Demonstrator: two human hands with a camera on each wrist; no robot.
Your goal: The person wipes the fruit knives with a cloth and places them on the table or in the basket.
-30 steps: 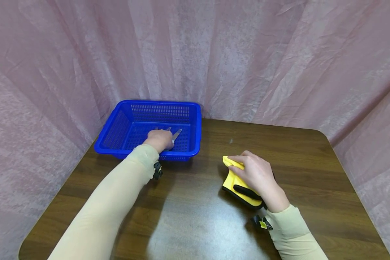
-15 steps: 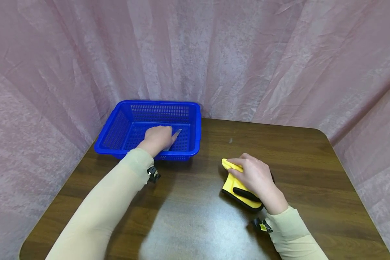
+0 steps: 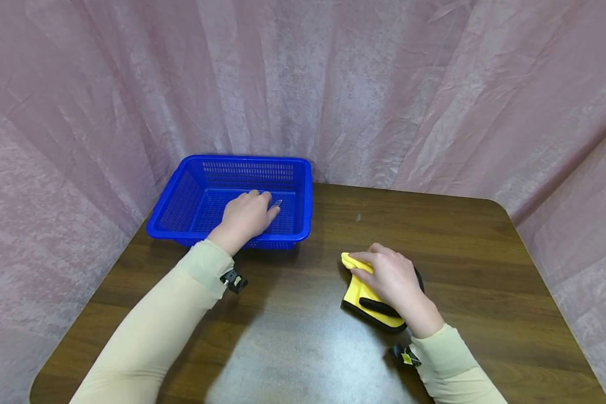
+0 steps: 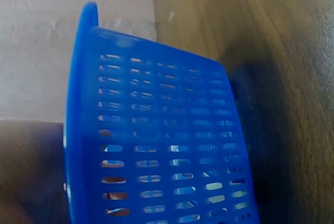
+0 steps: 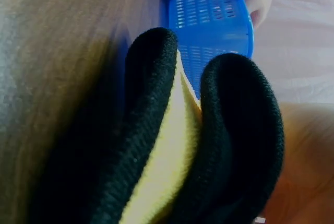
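My left hand [image 3: 246, 214] reaches over the near side of the blue plastic basket [image 3: 179, 168], back of the hand up and thumb stretched to the right. Its other fingertips are hidden below the hand. Beside the thumb, a shiny pointed metal blade [image 3: 278, 203] shows in the basket; the rest of it is covered. In the left wrist view, the slotted basket wall [image 4: 156, 93] hides most of the hand. My right hand [image 3: 391, 275] pinches a folded yellow cloth with black edging [image 3: 356, 292] between thumb and fingers, low over the table. Black folded edges [image 5: 240, 119] fill the right wrist view.
The brown wood-grain table [image 3: 293, 336] has rounded corners. A pink curtain [image 3: 384, 101] hangs along its back and sides, close behind the basket. A small pale mark [image 3: 358, 217] lies on the table right of the basket.
My left hand has drawn slightly back and up, from a closed fist to a thumb held apart, now covering more of the blade. The right hand and cloth have shifted slightly left and nearer.
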